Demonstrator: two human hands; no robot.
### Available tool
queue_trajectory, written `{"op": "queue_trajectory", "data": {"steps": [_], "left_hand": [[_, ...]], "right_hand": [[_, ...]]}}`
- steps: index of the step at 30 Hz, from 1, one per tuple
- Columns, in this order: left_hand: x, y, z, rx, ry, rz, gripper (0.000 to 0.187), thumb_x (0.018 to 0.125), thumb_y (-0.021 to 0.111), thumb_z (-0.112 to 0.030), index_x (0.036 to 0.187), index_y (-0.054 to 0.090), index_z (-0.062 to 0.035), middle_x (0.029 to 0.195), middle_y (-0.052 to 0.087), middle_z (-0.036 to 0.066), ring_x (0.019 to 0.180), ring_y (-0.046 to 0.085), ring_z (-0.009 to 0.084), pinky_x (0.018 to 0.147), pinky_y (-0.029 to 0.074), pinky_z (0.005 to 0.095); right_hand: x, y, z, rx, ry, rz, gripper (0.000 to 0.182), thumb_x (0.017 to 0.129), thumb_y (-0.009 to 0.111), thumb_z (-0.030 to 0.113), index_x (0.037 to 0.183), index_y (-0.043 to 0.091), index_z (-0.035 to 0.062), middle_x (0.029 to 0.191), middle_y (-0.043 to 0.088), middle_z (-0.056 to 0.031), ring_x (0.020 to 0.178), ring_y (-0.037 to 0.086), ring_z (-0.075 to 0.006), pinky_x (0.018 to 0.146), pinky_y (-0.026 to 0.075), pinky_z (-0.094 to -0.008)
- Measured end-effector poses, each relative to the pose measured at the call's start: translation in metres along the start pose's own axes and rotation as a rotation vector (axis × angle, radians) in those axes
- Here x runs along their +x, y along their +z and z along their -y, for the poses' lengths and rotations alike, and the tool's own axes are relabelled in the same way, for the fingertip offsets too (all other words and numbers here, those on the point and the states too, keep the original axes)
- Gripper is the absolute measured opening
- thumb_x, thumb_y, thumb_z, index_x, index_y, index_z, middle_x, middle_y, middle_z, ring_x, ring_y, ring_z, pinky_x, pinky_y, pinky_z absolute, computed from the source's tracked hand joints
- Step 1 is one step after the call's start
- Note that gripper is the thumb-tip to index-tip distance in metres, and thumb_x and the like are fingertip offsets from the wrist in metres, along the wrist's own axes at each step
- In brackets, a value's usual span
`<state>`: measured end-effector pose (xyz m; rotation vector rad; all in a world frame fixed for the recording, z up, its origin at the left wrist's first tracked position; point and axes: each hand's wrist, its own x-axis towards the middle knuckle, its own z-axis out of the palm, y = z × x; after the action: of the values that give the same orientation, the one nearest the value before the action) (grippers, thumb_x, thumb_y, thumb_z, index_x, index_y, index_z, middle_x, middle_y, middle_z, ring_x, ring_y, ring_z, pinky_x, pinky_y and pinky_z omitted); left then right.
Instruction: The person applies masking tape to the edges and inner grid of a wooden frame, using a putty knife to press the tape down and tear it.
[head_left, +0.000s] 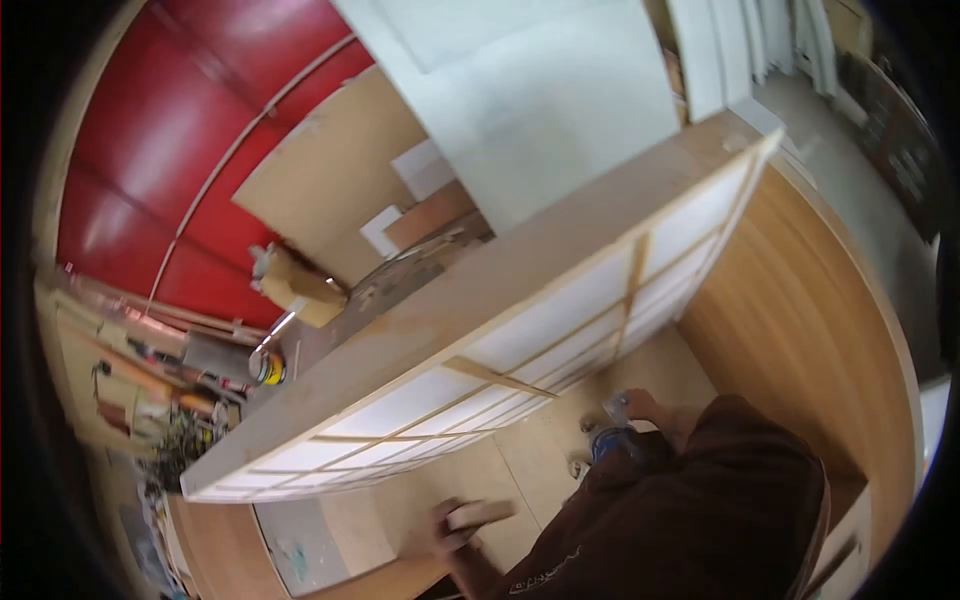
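Observation:
My left hand (447, 522) grips a small, flat wooden block (481, 514), blurred by motion. My right hand (645, 408) is closed around a small grey flat piece (617, 407), whose kind I cannot make out. Just below that hand shows something blue (615, 443), partly hidden by my dark brown shirt (690, 510). In front of both hands a large panel (480, 395) leans at a slant. It has white faces divided by a light wooden lattice, and a broad grey-brown board (420, 330) runs along its top edge. Neither hand appears to touch the panel.
A curved wooden surface (800, 290) rises at the right. Behind the panel are a brown cardboard sheet (330, 160), a pale door-like board (550, 110) and a red wall (150, 180). A yellow-and-black can (268, 368) and tool clutter (190, 430) stand at the left.

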<state>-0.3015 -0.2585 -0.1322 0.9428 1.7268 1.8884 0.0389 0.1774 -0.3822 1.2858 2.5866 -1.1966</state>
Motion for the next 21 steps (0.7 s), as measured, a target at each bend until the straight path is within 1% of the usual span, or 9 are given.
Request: {"op": "queue_trajectory", "data": {"steps": [1, 2, 4, 6, 8, 10, 12, 15, 21], "left_hand": [[0.032, 0.07, -0.02, -0.038, -0.072, 0.255, 0.051, 0.087, 0.084, -0.019, 0.124, 0.064, 0.0099, 0.123, 0.07, 0.021, 0.109, 0.07, 0.0337, 0.096, 0.058, 0.0466], [0.083, 0.139, -0.067, -0.234, -0.511, 0.653, 0.054, 0.09, 0.082, -0.023, 0.131, 0.065, 0.0072, 0.116, 0.071, 0.013, 0.102, 0.068, 0.0229, 0.092, 0.056, 0.0339], [0.093, 0.234, -0.06, 0.121, -0.584, 0.686, 0.041, 0.105, 0.067, -0.026, 0.132, 0.065, 0.0052, 0.105, 0.072, 0.005, 0.093, 0.063, 0.0116, 0.082, 0.052, 0.0295], [0.094, 0.295, -0.056, 0.097, -0.657, 0.605, 0.026, 0.108, 0.058, -0.024, 0.11, 0.069, -0.0008, 0.091, 0.067, 0.002, 0.086, 0.061, 0.0108, 0.08, 0.05, 0.029], [0.083, 0.32, -0.039, -0.08, -0.709, 0.519, 0.028, 0.11, 0.054, -0.026, 0.107, 0.068, -0.001, 0.088, 0.065, 0.001, 0.087, 0.059, 0.0107, 0.083, 0.049, 0.0283], [0.081, 0.333, -0.041, -0.066, -0.754, 0.53, 0.03, 0.11, 0.056, -0.025, 0.119, 0.068, 0.0014, 0.1, 0.07, 0.004, 0.093, 0.061, 0.0118, 0.087, 0.05, 0.03], [0.082, 0.328, -0.015, 0.018, -0.558, 0.696, 0.027, 0.11, 0.058, -0.02, 0.125, 0.067, 0.0011, 0.105, 0.071, 0.004, 0.096, 0.062, 0.0123, 0.088, 0.05, 0.0299], [0.083, 0.336, -0.021, 0.053, -0.46, 0.682, 0.022, 0.108, 0.064, -0.018, 0.124, 0.065, -0.0029, 0.091, 0.063, 0.001, 0.087, 0.059, 0.011, 0.079, 0.05, 0.0304], [0.081, 0.341, 0.018, -0.023, -0.407, 0.704, 0.025, 0.108, 0.064, -0.012, 0.128, 0.063, 0.0026, 0.116, 0.073, 0.008, 0.11, 0.065, 0.0135, 0.099, 0.049, 0.0291]], "right_hand": [[-0.003, 0.005, 0.001, -0.015, -0.014, -0.122, 0.042, 0.082, 0.073, 0.033, 0.115, 0.074, 0.0064, 0.098, 0.076, -0.0251, 0.092, 0.073, -0.0474, 0.084, 0.058, -0.0567], [-0.015, -0.008, 0.013, 0.03, 0.003, -0.136, 0.046, 0.084, 0.072, 0.03, 0.123, 0.068, 0.0061, 0.098, 0.075, -0.0262, 0.093, 0.072, -0.0488, 0.084, 0.057, -0.0577], [-0.031, -0.019, 0.024, 0.105, 0.076, -0.155, 0.05, 0.087, 0.07, 0.022, 0.133, 0.06, 0.0049, 0.098, 0.074, -0.0287, 0.095, 0.071, -0.0509, 0.085, 0.056, -0.0588], [-0.045, -0.025, 0.025, 0.123, 0.151, -0.142, 0.051, 0.087, 0.07, 0.018, 0.134, 0.058, 0.0041, 0.098, 0.073, -0.03, 0.095, 0.07, -0.0517, 0.085, 0.055, -0.0589], [-0.063, -0.043, 0.035, 0.212, 0.28, -0.154, 0.049, 0.086, 0.07, 0.013, 0.133, 0.058, 0.0023, 0.099, 0.072, -0.0314, 0.096, 0.07, -0.0525, 0.085, 0.054, -0.0592], [-0.079, -0.043, 0.024, 0.21, 0.272, -0.223, 0.05, 0.088, 0.071, 0.016, 0.135, 0.058, 0.0026, 0.106, 0.072, -0.0307, 0.102, 0.069, -0.0523, 0.089, 0.054, -0.0578], [-0.095, -0.036, 0.013, 0.226, 0.264, -0.286, 0.052, 0.09, 0.073, 0.018, 0.137, 0.058, 0.0028, 0.112, 0.072, -0.03, 0.108, 0.068, -0.052, 0.092, 0.053, -0.0565], [-0.133, -0.045, 0.006, 0.354, 0.245, -0.305, 0.04, 0.091, 0.072, 0.013, 0.127, 0.062, 0.0, 0.11, 0.071, -0.0303, 0.107, 0.07, -0.0481, 0.092, 0.054, -0.0518], [-0.202, -0.035, 0.028, 0.465, 0.34, -0.618, 0.048, 0.089, 0.074, 0.0, 0.135, 0.06, 0.0056, 0.116, 0.069, -0.0222, 0.104, 0.069, -0.0363, 0.09, 0.054, -0.0453]]}}
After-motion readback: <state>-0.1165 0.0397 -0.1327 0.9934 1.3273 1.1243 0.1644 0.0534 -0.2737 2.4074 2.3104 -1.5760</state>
